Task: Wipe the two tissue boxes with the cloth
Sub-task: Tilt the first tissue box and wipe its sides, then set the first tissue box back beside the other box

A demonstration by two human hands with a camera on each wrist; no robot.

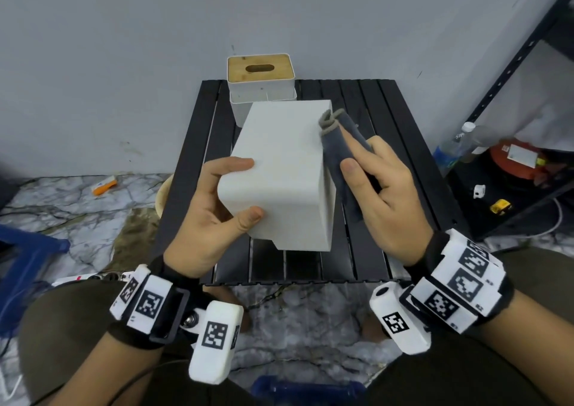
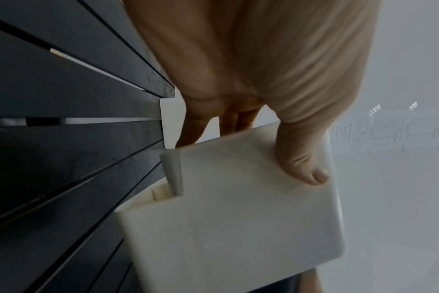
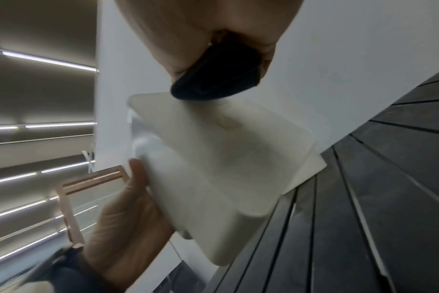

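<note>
Black slatted bench (image 1: 388, 169) at frame centre. Second tissue box (image 1: 261, 82), wood-lidded, at top centre by the wall, beyond both hands. White tissue box (image 1: 279, 172) lifted, tilted, long axis running away up-frame. Left hand (image 1: 211, 206) clamped on its near-left corner. Right hand (image 1: 382, 194) pinching grey cloth (image 1: 341, 144) against its right side. Only left wrist view shows box's notched edge.

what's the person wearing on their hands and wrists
Both hands are bare, no gloves or sleeves. The left hand and right hand each have a black wrist strap carrying white blocky housings printed with black-and-white square tag markers. A rounded white camera pod hangs off each wrist, and a thin dark cable trails below the left forearm.
</note>
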